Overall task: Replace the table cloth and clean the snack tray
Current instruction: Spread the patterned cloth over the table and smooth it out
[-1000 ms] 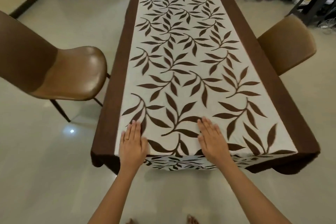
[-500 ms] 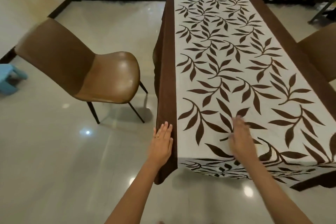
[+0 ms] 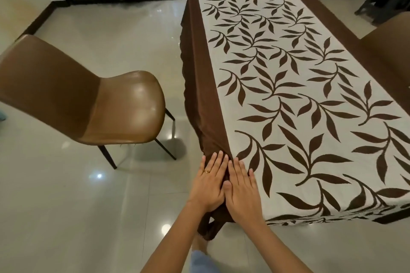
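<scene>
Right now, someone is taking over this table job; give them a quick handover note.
Left hand: flat, fingers straight, pressing the brown border at its near left corner.
Right hand: flat beside it, on the same corner.
Leaf-print cloth: spread out full length.
Done: cloth is on.
To do: smooth that bunched corner; clean the snack tray, which is not in view.

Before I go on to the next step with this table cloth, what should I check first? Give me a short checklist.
1. Left hand flat on cloth corner: ok.
2. Right hand flat beside it: ok.
3. Cloth top smooth: ok.
4. Border at near corner unwrinkled: not ok, bunched.
5. Chair apart from cloth: ok.
6. Snack tray located: cannot tell, not in view.
</scene>
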The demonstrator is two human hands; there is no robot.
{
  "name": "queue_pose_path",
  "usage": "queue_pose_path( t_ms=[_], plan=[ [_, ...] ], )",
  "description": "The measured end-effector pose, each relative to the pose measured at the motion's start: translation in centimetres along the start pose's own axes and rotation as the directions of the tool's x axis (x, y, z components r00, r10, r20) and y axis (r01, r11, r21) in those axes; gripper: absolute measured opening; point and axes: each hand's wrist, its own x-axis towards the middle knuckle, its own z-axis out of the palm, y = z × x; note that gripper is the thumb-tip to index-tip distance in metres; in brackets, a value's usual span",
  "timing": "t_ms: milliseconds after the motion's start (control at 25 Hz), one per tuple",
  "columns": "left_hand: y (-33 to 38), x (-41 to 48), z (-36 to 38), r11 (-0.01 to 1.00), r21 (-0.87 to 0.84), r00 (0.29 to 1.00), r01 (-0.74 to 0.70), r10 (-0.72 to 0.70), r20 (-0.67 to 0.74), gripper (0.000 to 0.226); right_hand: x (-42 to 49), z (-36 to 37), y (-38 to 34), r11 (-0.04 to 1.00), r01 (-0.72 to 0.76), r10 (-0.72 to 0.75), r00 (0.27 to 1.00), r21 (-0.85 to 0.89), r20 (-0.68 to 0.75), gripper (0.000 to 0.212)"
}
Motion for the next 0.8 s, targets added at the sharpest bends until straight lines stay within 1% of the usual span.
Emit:
queue_pose_path(
  t_ms=[40, 200, 280, 360, 440, 520, 560, 640, 680, 760, 800],
  plan=[
    [-0.3, 0.2, 0.1, 1.0, 0.019, 1.0, -0.02, 0.02, -0.004, 0.062, 0.0, 0.2, -0.1, 1.0, -0.007, 0.007, 1.0, -0.014, -0.005, 0.059],
    [-1.6, 1.1, -0.2, 0.989, -0.013, 0.988, -0.149, 0.149, 0.033, 0.059, -0.1, 0.2, -0.1, 1.0, -0.028, 0.028, 1.0, -0.008, 0.004, 0.056],
    [-3.0, 2.4, -1.3, 0.98, -0.013, 0.98, -0.197, 0.197, 0.032, 0.057, 0.5, -0.1, -1.1, 0.991, -0.13, 0.129, 0.992, -0.019, -0.01, 0.057],
    [-4.6, 4.9, -2.7, 0.967, -0.024, 0.964, -0.255, 0.256, 0.071, 0.055, 2.3, -0.1, -2.8, 0.965, -0.263, 0.263, 0.964, 0.015, -0.04, 0.06],
    [-6.4, 6.9, -3.4, 0.932, 0.026, 0.924, -0.362, 0.355, 0.145, 0.054, 3.2, 0.3, -4.8, 0.934, -0.357, 0.357, 0.934, 0.017, -0.011, 0.063],
    [-8.2, 8.2, -3.7, 0.895, 0.073, 0.879, -0.44, 0.413, 0.24, 0.053, 2.6, 0.8, -5.6, 0.923, -0.385, 0.385, 0.923, -0.023, 0.021, 0.065],
    [-8.7, 8.8, -3.8, 0.886, 0.076, 0.867, -0.457, 0.425, 0.26, 0.054, 2.3, 0.8, -5.6, 0.92, -0.389, 0.39, 0.921, -0.045, 0.02, 0.065],
    [-8.8, 10.4, -4.2, 0.881, 0.044, 0.855, -0.471, 0.444, 0.268, 0.055, 2.6, 0.6, -5.9, 0.907, -0.416, 0.416, 0.909, -0.058, -0.018, 0.063],
    [-8.4, 11.3, -4.4, 0.876, 0.017, 0.846, -0.482, 0.461, 0.266, 0.055, 3.7, 0.2, -6.3, 0.892, -0.451, 0.451, 0.892, -0.025, -0.015, 0.062],
    [-7.7, 13.2, -4.4, 0.829, -0.019, 0.797, -0.559, 0.543, 0.264, 0.056, 7.1, -0.4, -7.4, 0.846, -0.53, 0.531, 0.847, 0.049, -0.012, 0.059],
    [-7.5, 13.8, -4.4, 0.806, -0.023, 0.773, -0.592, 0.575, 0.268, 0.056, 8.1, -0.3, -7.6, 0.839, -0.542, 0.544, 0.838, 0.051, -0.043, 0.059]
  ],
)
